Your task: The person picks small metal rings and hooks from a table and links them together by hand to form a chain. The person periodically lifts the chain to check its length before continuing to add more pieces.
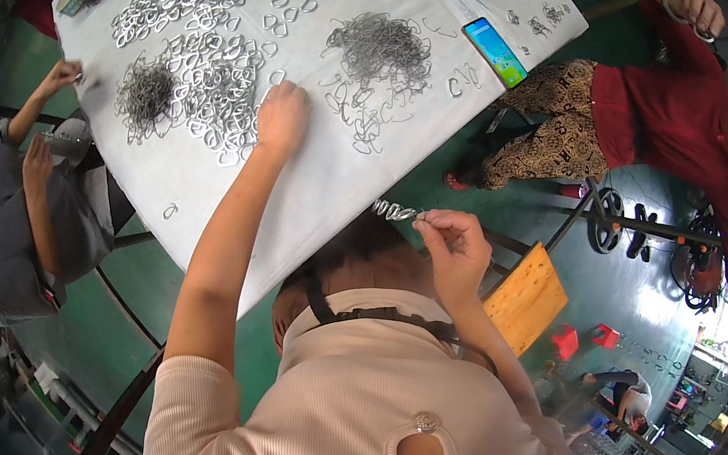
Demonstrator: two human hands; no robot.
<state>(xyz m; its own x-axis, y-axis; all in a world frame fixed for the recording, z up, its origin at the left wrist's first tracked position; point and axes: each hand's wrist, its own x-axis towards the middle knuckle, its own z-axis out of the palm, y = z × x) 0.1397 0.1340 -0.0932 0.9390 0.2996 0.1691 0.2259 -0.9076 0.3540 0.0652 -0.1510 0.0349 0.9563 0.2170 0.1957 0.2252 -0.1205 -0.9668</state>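
Note:
My left hand (pixel 283 118) reaches out over the white-covered table with its fingers curled. At its fingertips is a silver D-shaped metal ring (pixel 277 77), apparently pinched. Beside that hand lies a broad heap of similar metal rings (pixel 214 94). Closer to my body, just off the table's near edge, my right hand (pixel 457 246) pinches a thin wire piece, mostly hidden by the fingers. Several metal rings hang in a row (pixel 394 210) from it. To the right of my left hand is a tangled pile of thin bent wire hooks (pixel 379 53).
Another dark wire pile (pixel 146 98) lies left of the rings. A lit phone (pixel 496 52) rests at the table's right edge. People sit at the left (pixel 18 206) and far right corner; one in dark red (pixel 660 109) is at the right. A wooden board (pixel 527 297) is below right.

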